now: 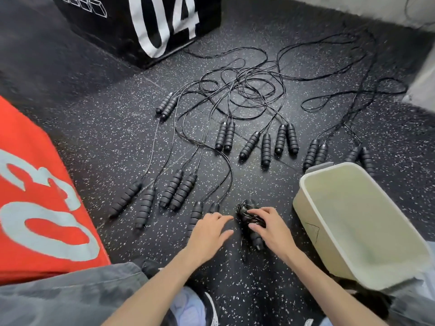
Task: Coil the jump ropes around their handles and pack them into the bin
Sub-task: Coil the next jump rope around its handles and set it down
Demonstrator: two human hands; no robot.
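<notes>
1. Nearest the camera, grey trouser knees point(70, 295) and a light sneaker point(188, 307) are poking into the bottom of the shot, with both bare forearms reaching out over the speckled black floor point(117, 128).
2. The right hand point(268, 225) is sitting on the coiled rope point(250, 222), fingers curled down over the wound cord, so it's gripping the bundle against the floor. One handle end is sticking out under the palm.
3. The left hand point(209, 231) is hovering just left of that bundle, fingers straight and spread apart, holding nothing. It's partly covering the nearest loose handle pair point(196, 215).
4. The bin point(303, 208) is standing just right of the right hand, cream coloured, nothing visible inside it. Its far corner is blocking part of the handles behind it.
5. A red box point(35, 184) marked 03 is crowding the left edge.
6. Further out, the other handle pairs point(224, 136) are lying in a loose fan, two by two, well apart from the hands.
7. Beyond those, all the cords point(247, 90) are tangling into one messy loop pile, so can't tell which cord goes with which pair.
8. At the back, a black box point(153, 31) marked 04 is sitting, with a pale wall point(329, 8) to its right.
</notes>
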